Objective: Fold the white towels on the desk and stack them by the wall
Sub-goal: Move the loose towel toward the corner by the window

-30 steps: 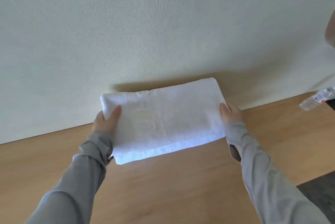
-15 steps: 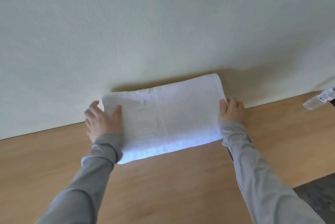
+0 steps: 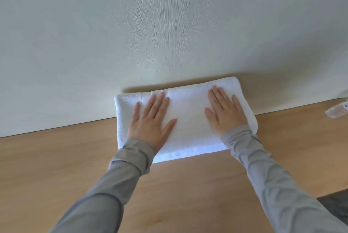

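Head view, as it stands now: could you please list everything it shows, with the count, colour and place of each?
folded towel: one bundle, white, on the desk with its far edge against the wall; number of layers cannot be told
desk: one, light wood, across the lower half of the view
wall: one, pale off-white with a fine texture, behind the desk
bottle: one, clear plastic with a label, lying on the desk at the right edge, partly cut off
dark surface: one patch, dark grey, bottom right beyond the desk edge
sleeves: two, grey, covering both forearms
left hand: one, flat on the towel's left half
right hand: one, flat on the towel's right half
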The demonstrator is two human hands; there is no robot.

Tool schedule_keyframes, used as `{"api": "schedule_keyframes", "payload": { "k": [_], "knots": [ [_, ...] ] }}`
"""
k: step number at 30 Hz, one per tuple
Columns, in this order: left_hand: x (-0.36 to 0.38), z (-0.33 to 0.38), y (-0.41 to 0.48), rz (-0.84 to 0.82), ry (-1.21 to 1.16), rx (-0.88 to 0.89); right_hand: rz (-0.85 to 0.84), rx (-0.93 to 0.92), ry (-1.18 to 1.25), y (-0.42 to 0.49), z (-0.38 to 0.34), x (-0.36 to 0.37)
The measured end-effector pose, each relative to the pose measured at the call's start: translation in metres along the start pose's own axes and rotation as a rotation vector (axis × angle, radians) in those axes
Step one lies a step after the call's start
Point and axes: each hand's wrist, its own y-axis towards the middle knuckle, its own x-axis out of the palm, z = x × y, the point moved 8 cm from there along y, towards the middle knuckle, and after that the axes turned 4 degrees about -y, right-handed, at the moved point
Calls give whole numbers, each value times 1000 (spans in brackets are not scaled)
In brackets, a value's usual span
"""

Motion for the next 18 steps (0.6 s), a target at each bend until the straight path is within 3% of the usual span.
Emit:
{"api": "schedule_keyframes", "payload": {
  "k": [13, 18],
  "knots": [
    [-16, -2, -1, -76, -19, 72, -57, 46, 52, 0, -10, -22],
    [-62, -40, -27, 25, 35, -86, 55, -51, 62, 1, -55, -86]
  ]
}}
